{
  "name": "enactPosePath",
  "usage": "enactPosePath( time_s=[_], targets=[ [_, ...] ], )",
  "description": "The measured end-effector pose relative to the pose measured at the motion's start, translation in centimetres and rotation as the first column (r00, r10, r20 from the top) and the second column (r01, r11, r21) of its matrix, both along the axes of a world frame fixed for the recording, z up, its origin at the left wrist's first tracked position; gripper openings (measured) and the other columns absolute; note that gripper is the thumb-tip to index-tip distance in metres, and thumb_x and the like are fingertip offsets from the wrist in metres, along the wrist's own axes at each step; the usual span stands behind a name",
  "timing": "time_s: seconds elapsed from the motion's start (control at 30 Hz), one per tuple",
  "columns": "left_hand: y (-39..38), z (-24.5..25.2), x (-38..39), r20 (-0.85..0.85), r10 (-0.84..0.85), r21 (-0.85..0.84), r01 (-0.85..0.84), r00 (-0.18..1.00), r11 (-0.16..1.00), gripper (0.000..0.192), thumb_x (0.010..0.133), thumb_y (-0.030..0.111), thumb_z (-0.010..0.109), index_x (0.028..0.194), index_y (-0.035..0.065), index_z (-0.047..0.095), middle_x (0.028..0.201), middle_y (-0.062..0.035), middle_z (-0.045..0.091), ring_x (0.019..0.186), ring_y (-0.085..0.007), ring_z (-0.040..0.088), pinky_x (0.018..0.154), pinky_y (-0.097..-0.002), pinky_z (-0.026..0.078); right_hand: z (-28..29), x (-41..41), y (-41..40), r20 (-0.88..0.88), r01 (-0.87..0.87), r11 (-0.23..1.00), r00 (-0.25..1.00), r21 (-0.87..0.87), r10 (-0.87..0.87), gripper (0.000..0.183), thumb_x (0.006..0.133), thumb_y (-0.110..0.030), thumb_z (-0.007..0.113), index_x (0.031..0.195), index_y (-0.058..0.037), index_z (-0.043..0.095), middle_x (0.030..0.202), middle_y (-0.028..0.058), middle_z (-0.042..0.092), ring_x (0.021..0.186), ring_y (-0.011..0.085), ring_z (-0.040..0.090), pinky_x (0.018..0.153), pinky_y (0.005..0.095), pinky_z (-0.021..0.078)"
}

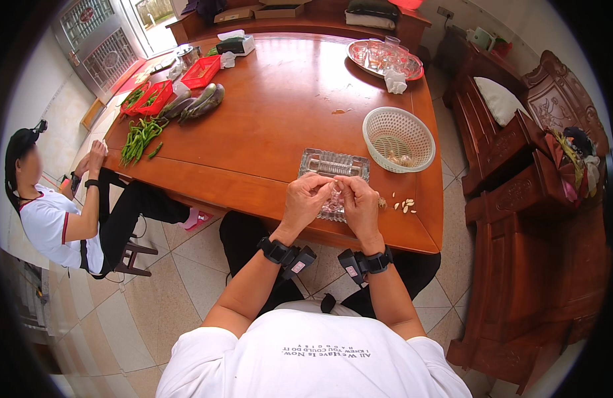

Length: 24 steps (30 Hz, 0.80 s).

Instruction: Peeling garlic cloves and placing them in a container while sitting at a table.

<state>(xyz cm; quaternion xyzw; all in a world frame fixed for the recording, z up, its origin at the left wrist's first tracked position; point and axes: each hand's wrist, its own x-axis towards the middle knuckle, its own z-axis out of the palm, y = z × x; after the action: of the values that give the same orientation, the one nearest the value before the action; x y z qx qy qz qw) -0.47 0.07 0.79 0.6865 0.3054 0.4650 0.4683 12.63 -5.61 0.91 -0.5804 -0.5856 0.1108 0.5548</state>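
Observation:
My left hand (309,201) and my right hand (359,204) meet at the fingertips over a ribbed glass tray (358,163), pinching a small pale piece, likely a garlic clove (337,181). Pinkish-white skins (334,204) lie in the tray beneath the hands. Several peeled garlic cloves (407,203) are on the table just right of my right hand, with a root tuft (382,202) beside them. Behind them stands a pale plastic basket (375,117) with garlic bulbs (401,158) at its bottom.
Green peppers (140,139), eggplants (204,103) and red baskets (202,71) sit at the table's left. A metal tray of glasses (381,73) is at the back right, by crumpled tissue (395,82). A co-worker (62,214) sits at the left edge. Carved wooden seats (515,239) stand at right.

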Motion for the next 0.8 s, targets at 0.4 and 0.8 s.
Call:
enactPosePath(
  time_s=[0.4, 0.8],
  targets=[
    [0.09, -0.09, 0.03, -0.01, 0.003, 0.006, -0.003, 1.0, 1.0, 0.011, 0.087, 0.006, 0.065, 0.092, -0.0021, 0.071, 0.079, -0.0034, 0.063, 0.068, -0.0072, 0.059, 0.057, -0.0187, 0.048, -0.2, 0.0, -0.06, -0.019, 0.005, 0.999, 1.0, 0.047, -0.004, 0.016, 0.085, 0.001, 0.061, 0.098, -0.0018, 0.068, 0.087, 0.0143, 0.066, 0.074, 0.0268, 0.065, 0.063, 0.0316, 0.0506],
    [0.12, -0.26, -0.03, -0.024, 0.005, 0.004, -0.005, 1.0, 1.0, 0.011, 0.086, 0.004, 0.063, 0.092, -0.0031, 0.07, 0.082, -0.0039, 0.063, 0.07, -0.0078, 0.06, 0.06, -0.0191, 0.05, -0.3, -0.07, -0.11, -0.063, -0.018, 1.0, 0.998, 0.025, 0.019, 0.017, 0.084, 0.002, 0.061, 0.099, -0.0013, 0.068, 0.089, 0.0144, 0.067, 0.075, 0.0252, 0.066, 0.063, 0.0298, 0.0513]
  ],
)
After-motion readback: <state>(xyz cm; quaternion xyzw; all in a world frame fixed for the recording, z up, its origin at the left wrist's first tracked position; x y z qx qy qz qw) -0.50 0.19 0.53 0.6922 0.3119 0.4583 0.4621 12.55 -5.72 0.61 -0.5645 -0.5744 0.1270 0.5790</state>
